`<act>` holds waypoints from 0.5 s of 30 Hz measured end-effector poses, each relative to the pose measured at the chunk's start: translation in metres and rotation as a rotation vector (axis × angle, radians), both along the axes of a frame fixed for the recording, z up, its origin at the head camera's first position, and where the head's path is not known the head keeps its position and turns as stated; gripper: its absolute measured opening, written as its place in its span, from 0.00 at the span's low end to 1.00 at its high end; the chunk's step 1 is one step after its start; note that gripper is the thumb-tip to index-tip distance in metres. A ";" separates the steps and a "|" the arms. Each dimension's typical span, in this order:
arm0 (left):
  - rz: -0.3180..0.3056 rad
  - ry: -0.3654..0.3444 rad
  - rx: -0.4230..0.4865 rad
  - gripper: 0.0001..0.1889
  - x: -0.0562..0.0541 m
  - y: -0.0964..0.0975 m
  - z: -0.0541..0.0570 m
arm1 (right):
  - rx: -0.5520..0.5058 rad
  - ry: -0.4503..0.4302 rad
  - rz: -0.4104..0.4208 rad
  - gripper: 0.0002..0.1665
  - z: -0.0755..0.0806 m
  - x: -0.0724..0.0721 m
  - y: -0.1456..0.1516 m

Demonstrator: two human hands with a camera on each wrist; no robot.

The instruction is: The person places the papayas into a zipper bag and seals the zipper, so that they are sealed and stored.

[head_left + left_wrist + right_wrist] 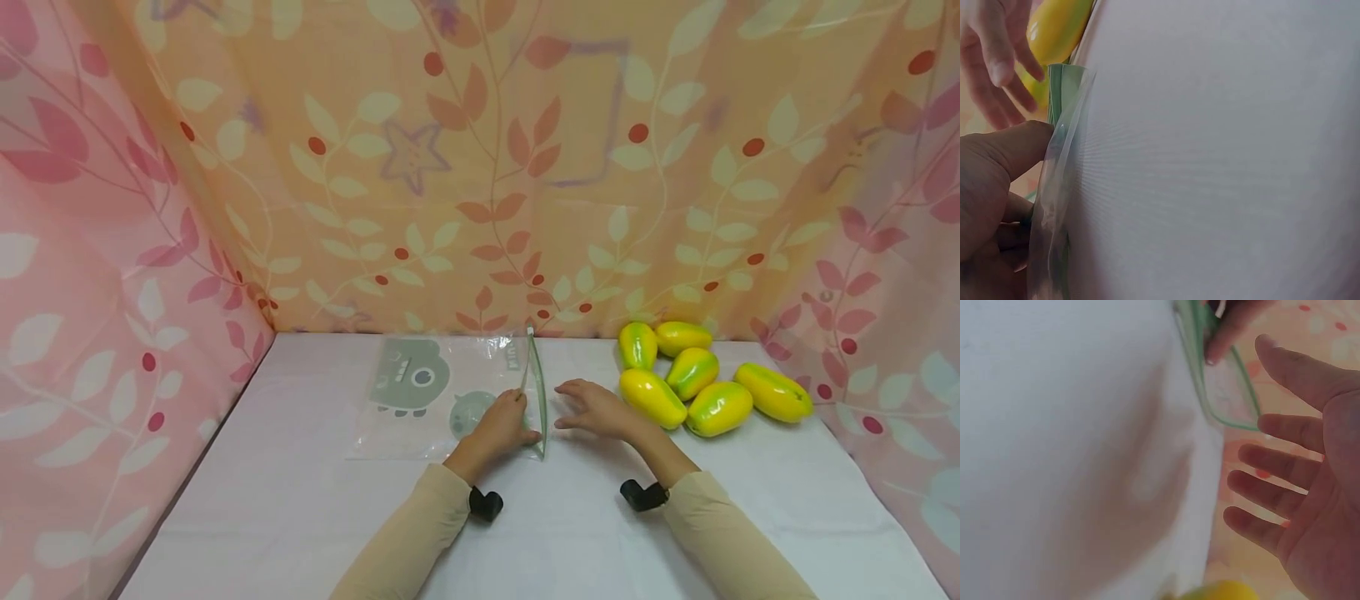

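A clear zip bag [480,375] with grey-green cartoon prints lies flat on the white table. Its green-edged mouth [540,387] faces right and gapes a little. My left hand [497,427] pinches the film at this mouth; in the right wrist view one of its fingers [1225,337] reaches inside the green rim. Just right of the mouth, my right hand [600,408] hovers with fingers spread and nothing in its palm [1329,506]. Close beyond the right hand lie several glossy yellow-green fruits [693,373] that look like papayas.
A white cloth covers the table [285,517]. Leaf-patterned curtains [465,167] stand along the back and both sides. A black wrist mount [486,504] sits at the left sleeve and another mount [643,495] at the right one.
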State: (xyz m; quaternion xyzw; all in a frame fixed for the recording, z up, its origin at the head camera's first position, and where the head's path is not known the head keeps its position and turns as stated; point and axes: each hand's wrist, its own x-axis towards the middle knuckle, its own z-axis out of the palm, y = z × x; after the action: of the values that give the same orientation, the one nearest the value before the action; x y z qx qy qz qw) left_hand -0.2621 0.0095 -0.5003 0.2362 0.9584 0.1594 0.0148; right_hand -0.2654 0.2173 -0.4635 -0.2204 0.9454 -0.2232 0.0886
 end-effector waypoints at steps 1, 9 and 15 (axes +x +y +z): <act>0.002 0.001 0.002 0.37 0.000 0.000 0.000 | -0.009 0.007 -0.006 0.39 0.003 0.001 0.002; 0.004 0.010 0.001 0.38 0.000 0.001 0.000 | -0.023 0.030 -0.091 0.37 0.029 0.008 0.024; 0.004 0.017 0.000 0.37 0.001 0.000 0.000 | -0.010 0.063 -0.137 0.40 0.044 0.013 0.044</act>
State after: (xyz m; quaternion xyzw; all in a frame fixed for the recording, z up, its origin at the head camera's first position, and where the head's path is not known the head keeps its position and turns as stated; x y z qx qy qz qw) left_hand -0.2614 0.0096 -0.5001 0.2356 0.9590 0.1575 0.0061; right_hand -0.2526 0.2617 -0.4197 -0.1625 0.9595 -0.2263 0.0423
